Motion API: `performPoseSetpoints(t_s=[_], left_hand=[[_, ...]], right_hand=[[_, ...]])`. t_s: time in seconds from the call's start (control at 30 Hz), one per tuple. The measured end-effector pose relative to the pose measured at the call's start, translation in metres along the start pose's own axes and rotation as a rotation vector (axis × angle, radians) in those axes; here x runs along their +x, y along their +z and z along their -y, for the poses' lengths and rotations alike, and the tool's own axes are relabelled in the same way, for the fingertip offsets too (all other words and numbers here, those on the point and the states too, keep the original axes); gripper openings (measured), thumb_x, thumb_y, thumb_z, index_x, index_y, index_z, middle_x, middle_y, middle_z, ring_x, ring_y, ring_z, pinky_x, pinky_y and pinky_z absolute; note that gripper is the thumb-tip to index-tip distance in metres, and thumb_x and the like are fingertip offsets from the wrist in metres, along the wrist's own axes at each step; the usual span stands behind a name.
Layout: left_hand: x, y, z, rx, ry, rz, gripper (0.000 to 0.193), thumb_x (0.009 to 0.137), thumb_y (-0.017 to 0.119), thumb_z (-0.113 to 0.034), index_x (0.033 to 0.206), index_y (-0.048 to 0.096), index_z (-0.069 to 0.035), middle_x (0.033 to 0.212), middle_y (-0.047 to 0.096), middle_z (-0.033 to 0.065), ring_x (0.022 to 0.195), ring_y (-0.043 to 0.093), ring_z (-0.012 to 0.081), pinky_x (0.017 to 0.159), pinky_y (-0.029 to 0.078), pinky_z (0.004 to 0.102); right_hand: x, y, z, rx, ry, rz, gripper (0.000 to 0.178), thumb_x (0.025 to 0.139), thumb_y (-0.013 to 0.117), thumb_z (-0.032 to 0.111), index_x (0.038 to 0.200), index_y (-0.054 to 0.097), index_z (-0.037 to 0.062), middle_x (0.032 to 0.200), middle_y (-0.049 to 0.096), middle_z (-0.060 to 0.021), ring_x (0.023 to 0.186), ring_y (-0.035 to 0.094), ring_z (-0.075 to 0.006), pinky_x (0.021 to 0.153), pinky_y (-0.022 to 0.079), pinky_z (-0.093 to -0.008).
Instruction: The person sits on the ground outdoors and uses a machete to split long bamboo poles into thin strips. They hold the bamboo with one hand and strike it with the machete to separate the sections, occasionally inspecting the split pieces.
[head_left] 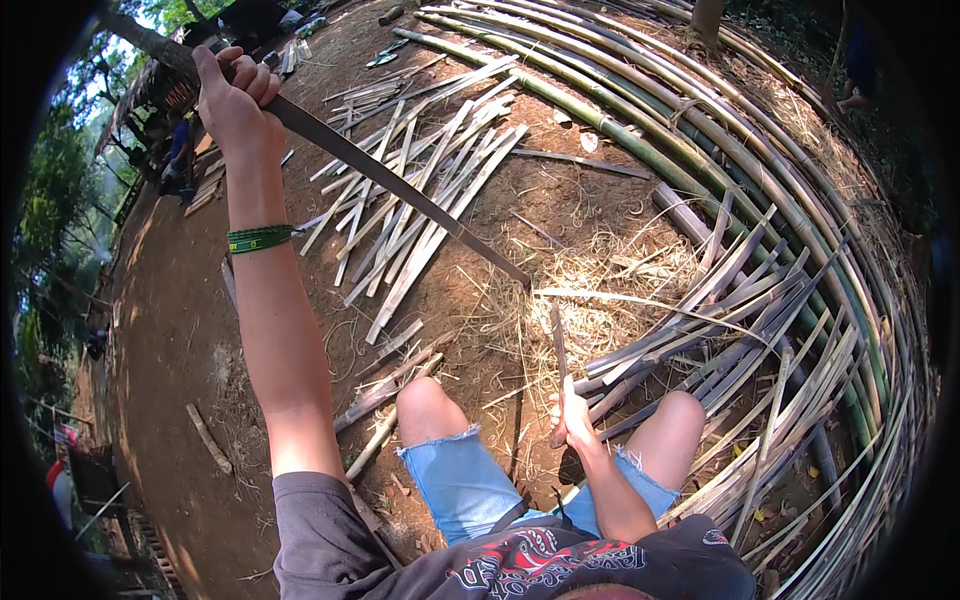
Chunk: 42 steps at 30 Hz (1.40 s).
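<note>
My left hand is raised at the upper left, fingers closed around a long dark bamboo slat. From that hand the slat slants down to the middle, its low end over a heap of pale shavings. Above my knee on the right, my right hand is closed on a narrow brown knife. Its tip points up near the slat's low end; whether they touch I cannot tell. A thin pale strip runs rightward from there.
Pale split slats lie in a loose pile ahead. Long bamboo poles curve along the far and right sides. Dark strips are bunched beside my right knee. Sticks lie by my left knee. Another person is far left.
</note>
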<state>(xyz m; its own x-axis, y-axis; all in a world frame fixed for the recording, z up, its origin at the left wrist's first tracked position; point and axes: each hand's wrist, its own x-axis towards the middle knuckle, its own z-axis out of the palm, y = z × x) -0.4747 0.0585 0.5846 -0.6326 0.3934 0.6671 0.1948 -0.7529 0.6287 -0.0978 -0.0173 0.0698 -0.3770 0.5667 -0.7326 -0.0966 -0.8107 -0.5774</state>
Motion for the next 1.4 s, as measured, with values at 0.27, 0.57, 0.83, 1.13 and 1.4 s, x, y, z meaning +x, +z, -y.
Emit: performPoseSetpoints(t_s=[0.27,0.57,0.83,1.13,1.4], left_hand=[[-0.040,0.036,-0.024,-0.081,-0.083,0.104,0.060,0.098,0.025,-0.063,0.074,0.038,-0.009,0.058,0.027,-0.0022,0.049,0.020,0.0084,0.045,0.020,0.0235],[-0.143,0.079,-0.063,-0.078,0.056,0.115,0.054,0.098,0.035,-0.061,0.070,0.028,-0.016,0.052,0.022,-0.0040,0.041,0.015,0.0056,0.037,0.011,0.0218],[-0.151,0.075,-0.071,-0.253,-0.003,0.244,0.039,0.096,0.044,-0.034,0.066,0.029,-0.016,0.051,0.022,-0.0032,0.040,0.013,0.0067,0.037,0.011,0.0242],[-0.137,0.061,-0.070,-0.298,-0.073,0.397,0.037,0.096,0.044,-0.028,0.066,0.028,-0.015,0.053,0.020,-0.0021,0.044,0.012,0.0079,0.042,0.012,0.0254],[-0.128,0.046,-0.064,-0.213,-0.024,0.343,0.033,0.094,0.043,-0.023,0.066,0.027,-0.016,0.054,0.022,-0.0031,0.043,0.015,0.0067,0.041,0.014,0.0241]], right_hand=[[-0.037,0.082,0.058,-0.250,-0.421,0.105,0.042,0.100,0.050,0.039,0.076,0.052,0.0051,0.052,0.048,-0.0027,0.043,0.049,-0.0132,0.042,0.038,-0.0298],[-0.169,0.188,0.162,-0.439,-1.211,0.382,0.043,0.097,0.053,0.041,0.081,0.048,0.0011,0.056,0.047,-0.0165,0.053,0.053,-0.0399,0.049,0.039,-0.0431],[-0.041,0.105,0.088,-0.602,-0.493,-0.009,0.047,0.100,0.050,0.034,0.072,0.057,-0.0032,0.055,0.048,-0.0173,0.050,0.052,-0.0209,0.050,0.039,-0.0416],[0.035,0.082,0.058,-0.532,-0.587,-0.052,0.057,0.098,0.045,0.048,0.070,0.055,-0.0005,0.053,0.050,-0.0116,0.051,0.053,-0.0210,0.050,0.042,-0.0390],[0.056,0.076,0.033,-0.650,-1.082,-0.009,0.029,0.097,0.054,0.023,0.077,0.054,0.0022,0.055,0.048,-0.0117,0.050,0.052,-0.0257,0.046,0.039,-0.0344]])
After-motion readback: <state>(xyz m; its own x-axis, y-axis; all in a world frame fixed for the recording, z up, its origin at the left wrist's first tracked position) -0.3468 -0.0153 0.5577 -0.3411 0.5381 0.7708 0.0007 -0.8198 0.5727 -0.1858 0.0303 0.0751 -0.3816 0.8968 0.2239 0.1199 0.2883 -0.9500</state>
